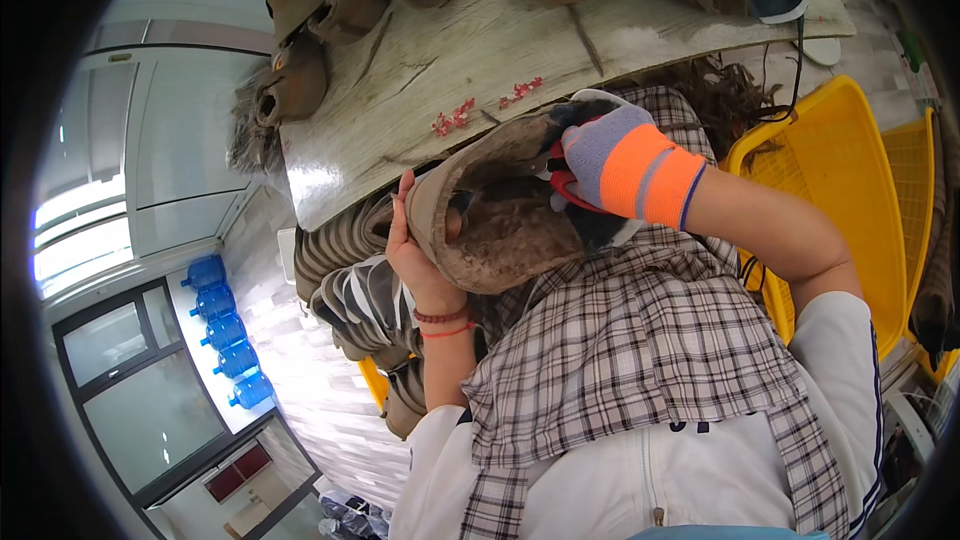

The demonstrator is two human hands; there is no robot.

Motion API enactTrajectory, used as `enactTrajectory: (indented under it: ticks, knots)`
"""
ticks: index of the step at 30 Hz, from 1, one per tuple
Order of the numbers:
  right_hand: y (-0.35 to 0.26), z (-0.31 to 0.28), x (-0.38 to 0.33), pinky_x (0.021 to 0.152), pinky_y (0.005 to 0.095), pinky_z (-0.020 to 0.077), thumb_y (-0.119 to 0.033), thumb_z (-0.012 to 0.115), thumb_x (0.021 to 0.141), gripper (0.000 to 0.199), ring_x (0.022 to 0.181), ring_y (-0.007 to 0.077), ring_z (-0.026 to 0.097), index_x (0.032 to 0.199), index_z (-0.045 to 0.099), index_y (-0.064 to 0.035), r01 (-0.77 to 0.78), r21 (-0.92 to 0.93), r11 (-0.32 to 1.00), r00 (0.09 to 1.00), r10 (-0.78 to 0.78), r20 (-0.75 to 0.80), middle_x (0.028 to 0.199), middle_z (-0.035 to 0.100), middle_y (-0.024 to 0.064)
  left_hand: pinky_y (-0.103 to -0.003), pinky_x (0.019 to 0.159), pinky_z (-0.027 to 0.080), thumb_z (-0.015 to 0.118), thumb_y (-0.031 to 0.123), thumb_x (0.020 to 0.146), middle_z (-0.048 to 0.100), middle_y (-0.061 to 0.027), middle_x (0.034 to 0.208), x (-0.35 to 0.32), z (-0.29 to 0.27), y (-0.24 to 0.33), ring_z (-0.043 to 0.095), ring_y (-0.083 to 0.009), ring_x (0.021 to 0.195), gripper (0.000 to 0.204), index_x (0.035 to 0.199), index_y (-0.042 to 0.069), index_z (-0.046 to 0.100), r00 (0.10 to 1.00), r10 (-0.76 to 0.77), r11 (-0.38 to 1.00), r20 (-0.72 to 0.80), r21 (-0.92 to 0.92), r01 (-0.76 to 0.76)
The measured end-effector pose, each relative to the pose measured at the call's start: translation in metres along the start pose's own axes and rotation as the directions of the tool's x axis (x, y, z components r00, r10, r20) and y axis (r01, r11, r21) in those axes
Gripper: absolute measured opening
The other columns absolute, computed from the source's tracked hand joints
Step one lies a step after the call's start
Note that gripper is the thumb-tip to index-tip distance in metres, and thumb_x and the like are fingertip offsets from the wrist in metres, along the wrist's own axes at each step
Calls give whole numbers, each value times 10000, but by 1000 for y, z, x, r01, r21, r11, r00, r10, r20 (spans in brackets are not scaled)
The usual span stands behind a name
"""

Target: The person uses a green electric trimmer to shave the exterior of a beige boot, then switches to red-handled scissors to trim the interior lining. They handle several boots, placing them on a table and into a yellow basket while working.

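Your bare left hand [412, 252] grips the brown boot [500, 210] rim; your gloved right hand [610, 165] holds a red tool [562, 185] against it.

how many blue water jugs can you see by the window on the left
5 blue water jugs, in a row on the floor along the dark-framed window, at left. Others may be out of view.

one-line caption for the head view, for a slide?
Bare left hand steadies a brown boot while the gloved right hand works inside it.
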State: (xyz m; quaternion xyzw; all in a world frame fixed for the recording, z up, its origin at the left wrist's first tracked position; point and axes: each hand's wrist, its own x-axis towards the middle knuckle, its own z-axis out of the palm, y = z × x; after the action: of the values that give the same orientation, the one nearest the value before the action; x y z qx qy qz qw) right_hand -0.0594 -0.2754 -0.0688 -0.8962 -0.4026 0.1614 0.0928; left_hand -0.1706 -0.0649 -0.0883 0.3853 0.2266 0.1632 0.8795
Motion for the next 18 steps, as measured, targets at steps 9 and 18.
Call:
enactTrajectory:
  ticks: [9,18]
  knots:
    - [3,8,2,613,380,509,-385,611,775,343,656,303,639,805,627,-44,17,64,998,1000,-16,-15,689,642,136,-264,512,298,333,296,985,548,-47,766,7,-25,0,365,-118,534,403,1194,0,509,973,-123,987,194,-80,141]
    - [16,60,-18,629,366,510,-372,641,756,320,717,284,647,871,639,-73,-87,125,988,978,62,197,747,655,116,-387,797,478,452,352,946,605,-111,1085,-24,-24,-20,580,-252,937,406,1134,3,542,935,-315,947,-162,14,322]
